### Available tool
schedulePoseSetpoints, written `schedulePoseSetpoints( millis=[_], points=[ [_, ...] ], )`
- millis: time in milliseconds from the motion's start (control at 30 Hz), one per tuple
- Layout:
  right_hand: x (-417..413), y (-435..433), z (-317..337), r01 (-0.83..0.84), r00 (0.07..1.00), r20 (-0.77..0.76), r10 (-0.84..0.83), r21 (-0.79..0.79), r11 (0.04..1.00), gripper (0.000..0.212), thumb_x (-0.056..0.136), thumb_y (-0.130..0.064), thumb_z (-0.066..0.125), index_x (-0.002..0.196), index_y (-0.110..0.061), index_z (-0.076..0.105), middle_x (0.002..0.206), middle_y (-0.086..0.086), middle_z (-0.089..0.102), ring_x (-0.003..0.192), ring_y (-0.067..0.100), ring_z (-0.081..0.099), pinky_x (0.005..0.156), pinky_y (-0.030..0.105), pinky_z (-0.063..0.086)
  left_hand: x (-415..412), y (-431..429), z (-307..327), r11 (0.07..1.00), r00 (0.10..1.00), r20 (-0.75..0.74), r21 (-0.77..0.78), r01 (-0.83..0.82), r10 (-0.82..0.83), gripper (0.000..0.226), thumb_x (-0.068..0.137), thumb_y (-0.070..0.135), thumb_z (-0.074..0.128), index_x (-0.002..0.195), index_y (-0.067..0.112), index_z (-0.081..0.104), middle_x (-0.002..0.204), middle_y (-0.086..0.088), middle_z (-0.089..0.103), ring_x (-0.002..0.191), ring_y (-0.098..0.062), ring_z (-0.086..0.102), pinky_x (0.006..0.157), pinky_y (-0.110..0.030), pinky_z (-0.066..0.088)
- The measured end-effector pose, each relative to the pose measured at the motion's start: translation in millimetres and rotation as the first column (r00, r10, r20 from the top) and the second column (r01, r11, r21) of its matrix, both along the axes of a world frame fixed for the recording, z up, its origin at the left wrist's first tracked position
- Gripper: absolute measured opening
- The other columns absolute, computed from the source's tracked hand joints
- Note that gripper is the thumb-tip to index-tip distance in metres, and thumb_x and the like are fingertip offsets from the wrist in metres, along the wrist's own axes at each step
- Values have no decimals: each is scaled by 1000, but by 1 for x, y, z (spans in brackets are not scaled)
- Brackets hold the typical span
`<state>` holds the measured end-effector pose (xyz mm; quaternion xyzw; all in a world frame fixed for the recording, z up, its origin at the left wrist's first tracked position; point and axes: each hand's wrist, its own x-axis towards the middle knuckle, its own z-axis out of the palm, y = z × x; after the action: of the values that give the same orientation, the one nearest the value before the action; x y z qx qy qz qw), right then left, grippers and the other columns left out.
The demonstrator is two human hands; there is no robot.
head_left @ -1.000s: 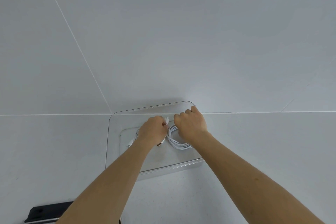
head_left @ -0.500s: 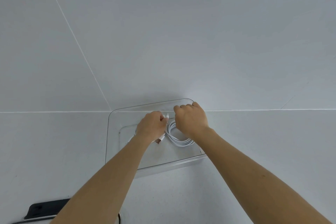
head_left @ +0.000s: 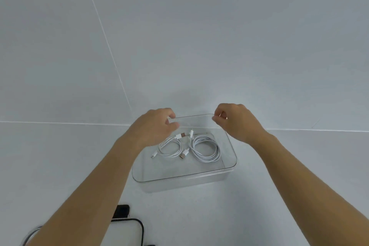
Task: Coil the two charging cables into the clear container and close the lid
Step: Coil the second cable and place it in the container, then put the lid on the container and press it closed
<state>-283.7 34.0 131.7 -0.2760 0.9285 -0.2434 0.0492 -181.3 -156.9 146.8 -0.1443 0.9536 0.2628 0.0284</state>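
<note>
A smaller white coiled charging cable (head_left: 170, 148) and a larger white coiled charging cable (head_left: 206, 150) are being held side by side inside the clear rectangular plastic container (head_left: 187, 176). A thin clear edge (head_left: 191, 115) at its far side is being pinched by the curled left hand (head_left: 157, 125) and right hand (head_left: 236, 121). Whether it is lid or rim cannot be told. A loosely wound coil could be sprung upward, and a plug could be trapped under the closing lid.
</note>
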Motion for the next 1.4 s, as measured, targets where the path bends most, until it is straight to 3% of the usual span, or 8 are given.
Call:
schedulePoseSetpoints(
  millis=[200, 500, 633, 767, 867, 1133, 1267, 1400],
  points=[
    [38, 41, 59, 53, 998, -2, -55, -252, 966, 10, 89, -23, 56, 86, -16, 62, 77, 0, 65, 72, 24, 64, 52, 25, 39, 63, 3, 58, 992, 933, -352, -78, -102, 68, 34, 92, 35, 49, 124, 23, 53, 123, 5, 58, 112, -15, 52, 89, -30, 39],
    [127, 58, 57, 110, 994, 73, -87, -414, 904, 14, 89, -25, 58, 100, -16, 60, 78, 4, 66, 71, 23, 63, 65, 34, 50, 172, -7, 55, 932, 718, -610, 102, -348, 335, 26, 91, 28, 55, 112, 16, 61, 105, 7, 62, 97, -7, 52, 80, -24, 38],
    [165, 41, 22, 125, 987, 146, -72, -393, 911, 31, 88, -28, 60, 116, -17, 54, 95, -1, 62, 87, 16, 58, 68, 20, 41, 218, -23, 20, 872, 680, -568, 156, -464, 464, 31, 90, 29, 56, 117, 16, 59, 113, 5, 59, 107, -13, 51, 92, -30, 39],
    [200, 18, -17, 8, 974, 223, 47, -239, 971, 61, 88, -38, 58, 142, -21, 33, 142, -3, 41, 132, 15, 37, 108, 32, 31, 263, -37, -23, 791, 625, -508, 220, -571, 592, 32, 91, 27, 55, 121, 16, 57, 121, -1, 58, 116, -19, 50, 95, -33, 37],
    [224, 3, -42, -71, 943, 315, 107, -122, 990, 71, 90, -44, 53, 147, -22, 18, 154, -5, 24, 142, 14, 19, 115, 35, 17, 290, -46, -57, 730, 624, -403, 205, -652, 670, 39, 91, 28, 54, 127, 13, 51, 131, -6, 53, 124, -24, 45, 103, -37, 33],
    [265, -28, -103, 65, 904, 408, -127, 163, 985, 60, 84, -52, 56, 128, -12, 45, 137, 5, 40, 126, 26, 35, 102, 37, 29, 334, -58, -117, 537, 533, 80, -29, -843, 842, 64, 88, 40, 54, 135, 2, 33, 136, -21, 40, 125, -38, 35, 101, -47, 30],
    [275, -36, -110, 108, 924, 335, -185, 235, 966, 58, 79, -57, 59, 115, -13, 49, 122, 5, 46, 116, 25, 41, 96, 35, 30, 342, -58, -131, 541, 534, 97, -74, -838, 840, 64, 85, 38, 59, 128, -3, 36, 130, -22, 42, 119, -38, 39, 96, -46, 33],
    [280, -45, -113, 152, 907, 344, -244, 274, 950, 55, 76, -55, 63, 105, -10, 50, 112, 5, 53, 110, 26, 49, 92, 35, 34, 342, -72, -135, 460, 465, 133, 65, -885, 875, 63, 79, 34, 67, 121, -4, 38, 124, -24, 44, 114, -39, 44, 94, -45, 36]
  ],
)
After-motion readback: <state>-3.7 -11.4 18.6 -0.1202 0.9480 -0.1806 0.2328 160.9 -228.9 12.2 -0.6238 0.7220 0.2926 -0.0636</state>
